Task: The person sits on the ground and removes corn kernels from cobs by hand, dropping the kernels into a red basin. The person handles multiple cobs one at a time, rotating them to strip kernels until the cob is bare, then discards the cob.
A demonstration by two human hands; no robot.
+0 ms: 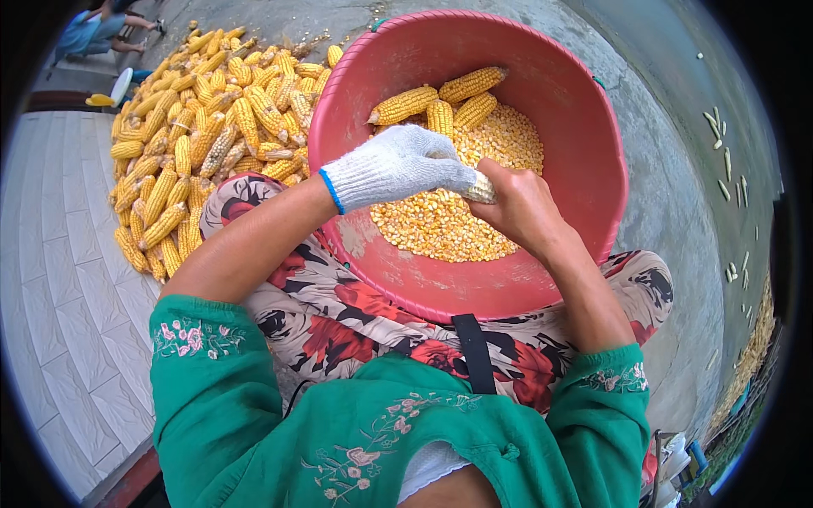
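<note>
My left hand [406, 159], in a white knit work glove with a blue cuff edge, grips one end of a corn cob [481, 188]. The bare fingers of my right hand [517, 197] close around its other end. The short stretch of cob between them looks pale and mostly stripped. Both hands are over a red tub [578, 127] that stands between my legs. Loose yellow corn kernels [438, 228] cover its bottom. Several whole ears of corn [473, 84] rest on the kernels at the tub's far side, partly hidden by my glove.
A large heap of husked corn ears [209, 127] lies left of the tub, against a tiled wall [76, 254]. Pale bare cobs [727, 164] are scattered on the concrete at far right. At top left a person [95, 32] in blue sits beyond the heap.
</note>
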